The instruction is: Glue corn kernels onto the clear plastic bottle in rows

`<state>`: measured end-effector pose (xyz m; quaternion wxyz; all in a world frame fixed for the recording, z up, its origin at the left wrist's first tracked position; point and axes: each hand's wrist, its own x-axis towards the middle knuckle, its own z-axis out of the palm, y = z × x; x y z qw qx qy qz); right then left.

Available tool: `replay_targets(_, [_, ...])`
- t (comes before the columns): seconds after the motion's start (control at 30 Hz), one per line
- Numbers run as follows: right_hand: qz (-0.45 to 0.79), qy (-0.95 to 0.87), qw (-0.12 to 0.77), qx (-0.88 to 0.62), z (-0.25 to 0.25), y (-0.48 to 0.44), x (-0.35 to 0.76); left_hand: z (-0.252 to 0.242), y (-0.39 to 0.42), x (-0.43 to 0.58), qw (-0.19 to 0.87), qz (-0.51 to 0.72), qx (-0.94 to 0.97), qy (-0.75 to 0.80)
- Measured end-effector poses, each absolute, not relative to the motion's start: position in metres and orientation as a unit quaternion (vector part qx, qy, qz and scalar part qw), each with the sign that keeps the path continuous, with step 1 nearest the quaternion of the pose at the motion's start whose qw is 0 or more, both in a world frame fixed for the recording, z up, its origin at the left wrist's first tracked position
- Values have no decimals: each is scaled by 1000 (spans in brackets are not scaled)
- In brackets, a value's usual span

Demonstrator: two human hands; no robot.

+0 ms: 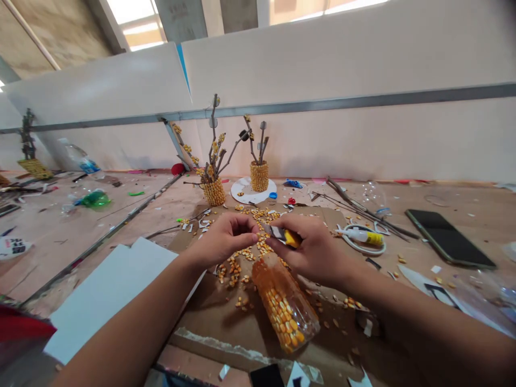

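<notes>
My right hand [312, 248] is closed around a small yellow glue tube [287, 236], its tip pointing left. My left hand [226, 239] pinches something tiny right at that tip, too small to name. Below both hands lies a clear plastic bottle [286, 307] on its side, partly covered with glued corn kernels. Loose corn kernels [237, 266] are scattered on the brown cardboard [217, 317] under my hands.
Two kernel-covered pots with twigs [213, 191] [259, 175] stand behind. A second glue tube [363, 235] lies on a white ring to the right, near bare twigs [355, 207] and a black phone [449, 237]. A white sheet [113, 290] lies at left. White partition walls rise behind.
</notes>
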<state>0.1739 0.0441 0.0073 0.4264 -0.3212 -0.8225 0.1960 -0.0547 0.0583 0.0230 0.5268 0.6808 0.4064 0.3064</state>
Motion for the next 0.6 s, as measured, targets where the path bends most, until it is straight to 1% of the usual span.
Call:
replay_targets(0.1, [146, -829, 467, -270, 5, 36, 170, 14, 51, -47, 593, 335, 608, 407])
replay_targets(0.27, [90, -848, 462, -246, 0, 34, 171, 10, 48, -41, 642, 339, 554, 407])
replay_targets(0.37, [107, -842, 468, -248, -1, 34, 170, 10, 48, -40, 658, 348, 535, 400])
replay_targets(0.47, [161, -829, 472, -252, 4, 35, 168, 11, 48, -38, 672, 371, 507, 391])
replay_targets(0.53, [188, -820, 466, -274, 8, 36, 169, 13, 47, -36, 682, 391, 485, 383])
replay_targets(0.6, [185, -815, 453, -310, 11, 39, 173, 17, 45, -34, 689, 413, 465, 372])
